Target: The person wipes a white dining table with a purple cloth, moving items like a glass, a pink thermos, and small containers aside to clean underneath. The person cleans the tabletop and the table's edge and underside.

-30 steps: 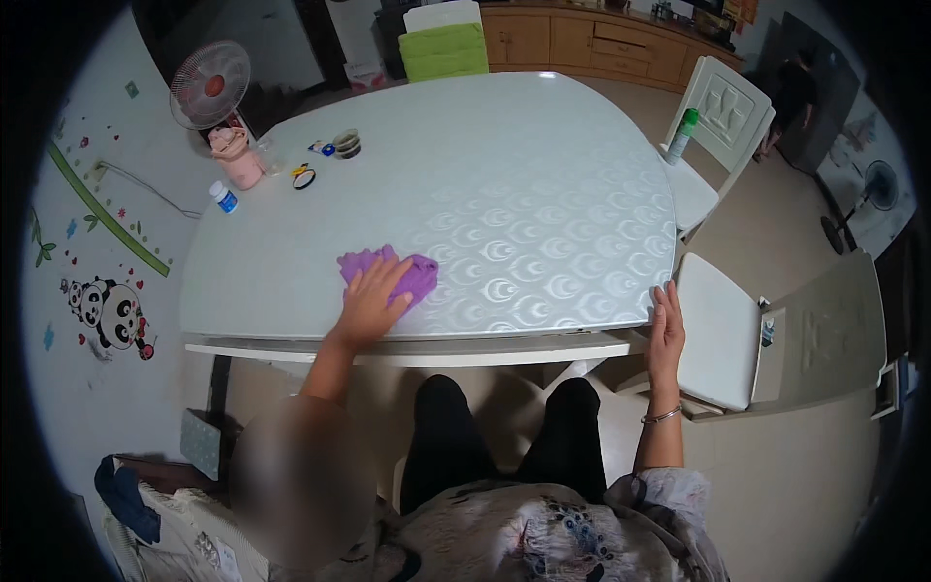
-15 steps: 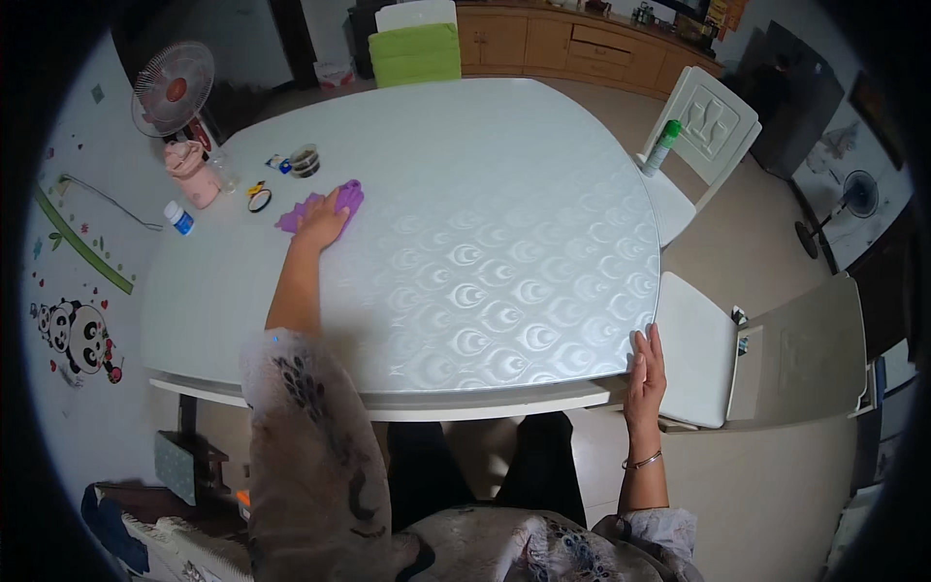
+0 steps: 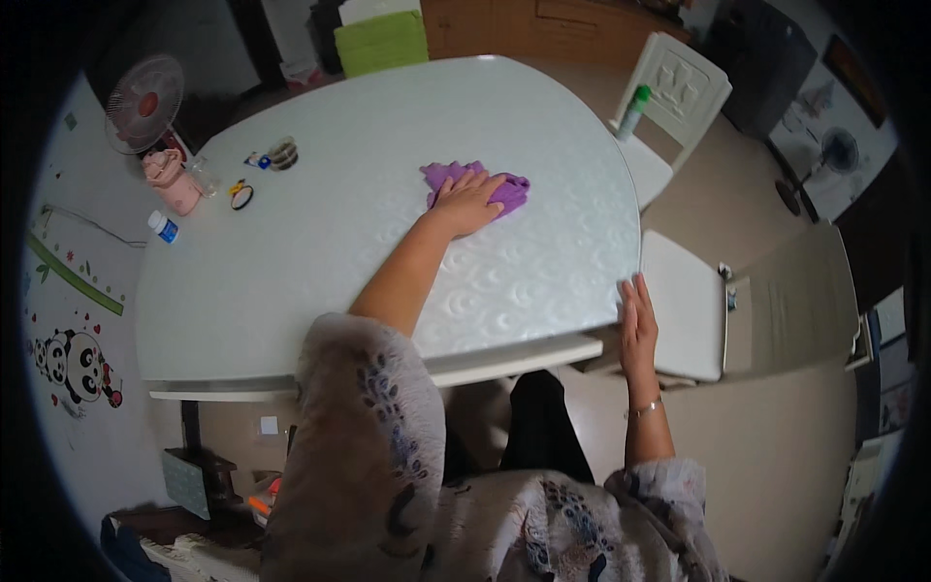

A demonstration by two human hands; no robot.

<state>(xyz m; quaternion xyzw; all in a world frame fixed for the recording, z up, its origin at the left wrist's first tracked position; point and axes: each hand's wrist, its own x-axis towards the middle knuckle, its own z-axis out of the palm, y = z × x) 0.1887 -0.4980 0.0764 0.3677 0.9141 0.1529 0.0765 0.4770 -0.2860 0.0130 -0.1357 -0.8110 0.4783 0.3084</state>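
My left hand (image 3: pixel 468 202) lies flat on a crumpled purple cloth (image 3: pixel 514 191), fingers stretched out and pressing it against the table top. Part of the cloth is hidden under the palm. The white table (image 3: pixel 320 262) has a glossy surface with a scalloped, feather-like pattern. At its right near corner, my right hand (image 3: pixel 637 325) rests against the edge with straight fingers, holding nothing.
Along the table's left side stand a white-and-blue bottle (image 3: pixel 163 227), a pink bottle (image 3: pixel 171 181), a tape roll (image 3: pixel 241 198) and a small dark-filled tub (image 3: pixel 282 153). A green-capped spray can (image 3: pixel 633 113) stands by a white chair (image 3: pixel 676 92). Another chair (image 3: pixel 682 306) is at right.
My left hand has slid the purple cloth rightward across the table. My right hand stays at the table's edge. The whole view has shifted slightly.
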